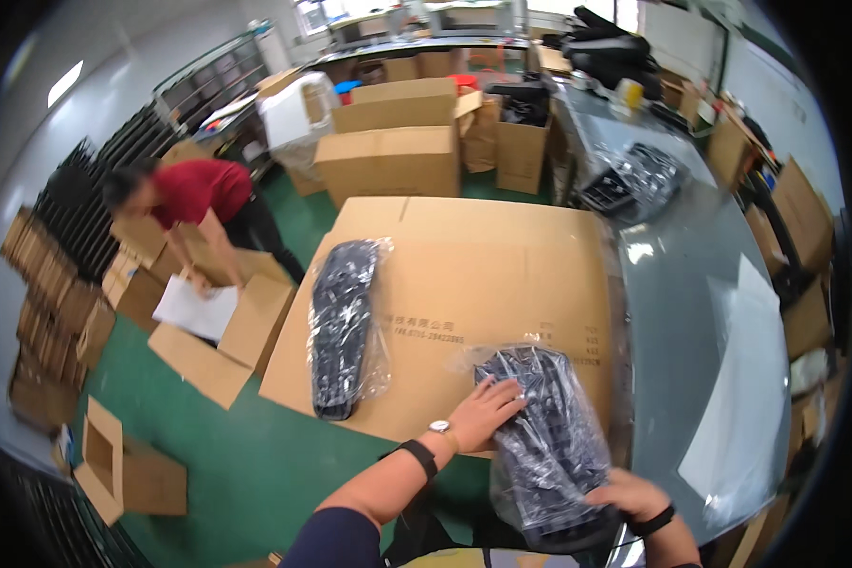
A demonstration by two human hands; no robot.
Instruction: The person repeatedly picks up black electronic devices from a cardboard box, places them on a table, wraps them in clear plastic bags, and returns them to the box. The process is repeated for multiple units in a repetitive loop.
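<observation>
Left hand (484, 414) flat, fingers spread, pressing top of bagged black parts (549, 445) on flattened carton (464, 275). Right hand (634, 494) gripping bag's lower edge (fingers curled). Best kept pinned flat, slippery film gathered evenly, clear of second bag (343, 322).

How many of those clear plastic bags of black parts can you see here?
3. One bag lies under both hands, left hand and right hand; another bag lies to its left on the big cardboard box; a third is farther off on the grey table. Boxes may hide more.

Flattened cardboard sheet (483, 275) carries two bagged black parts (343, 322).
</observation>
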